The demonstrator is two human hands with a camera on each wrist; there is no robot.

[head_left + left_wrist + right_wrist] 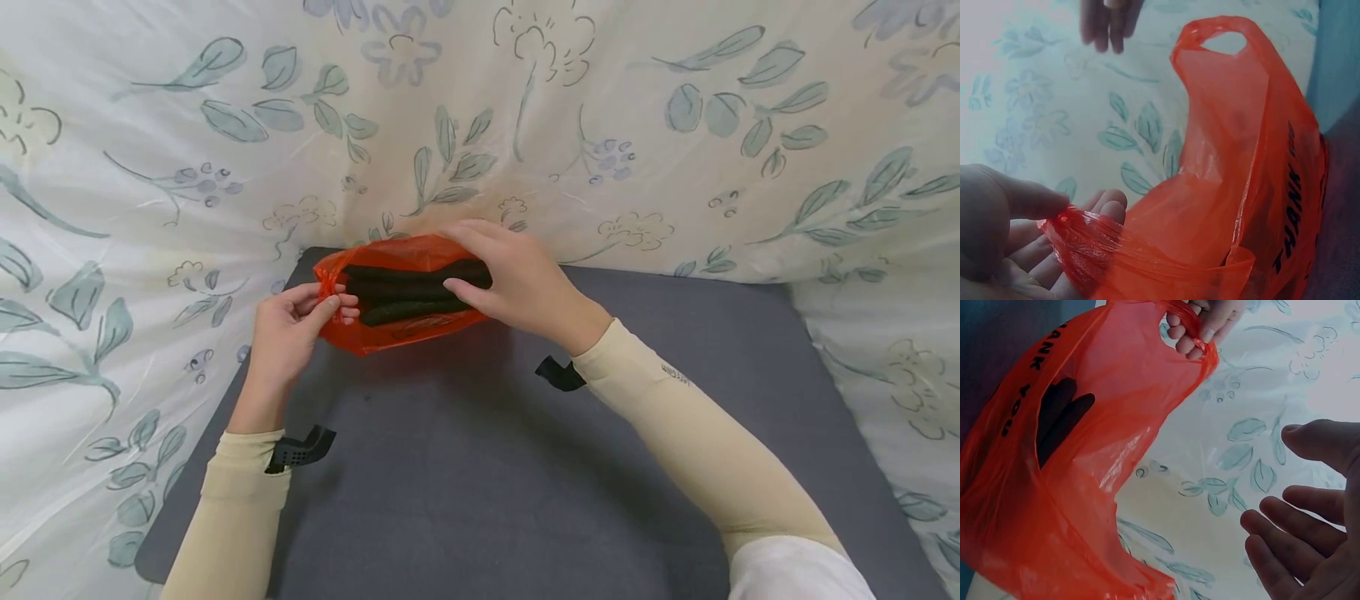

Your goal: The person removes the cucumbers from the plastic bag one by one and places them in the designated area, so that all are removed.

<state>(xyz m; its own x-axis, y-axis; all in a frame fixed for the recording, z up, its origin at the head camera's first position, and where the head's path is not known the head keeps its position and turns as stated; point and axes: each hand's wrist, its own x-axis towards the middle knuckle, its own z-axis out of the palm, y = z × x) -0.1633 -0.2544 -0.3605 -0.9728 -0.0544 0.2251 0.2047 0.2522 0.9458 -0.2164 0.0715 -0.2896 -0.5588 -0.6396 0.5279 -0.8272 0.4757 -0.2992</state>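
Observation:
A red plastic bag [405,333] with "THANK YOU" printed on its side stands at the back left of the table, its mouth facing up. Inside lie several long, dark green, cucumber-like things [408,292], side by side; their dark ends [1063,415] show through the mouth in the right wrist view. My left hand [288,329] pinches the bunched handle at the bag's left end between thumb and fingers. Over the right end, my right hand [517,279] is spread with nothing in it. In the left wrist view the right-hand handle loop [1225,37] stands up, apart from my right fingers.
The dark grey table [465,483] extends in front of the bag and to its right. A floral-patterned sheet [585,125] hangs behind the table and along both sides, close to the bag's back. Black camera mounts [303,448] stick out from both wrists.

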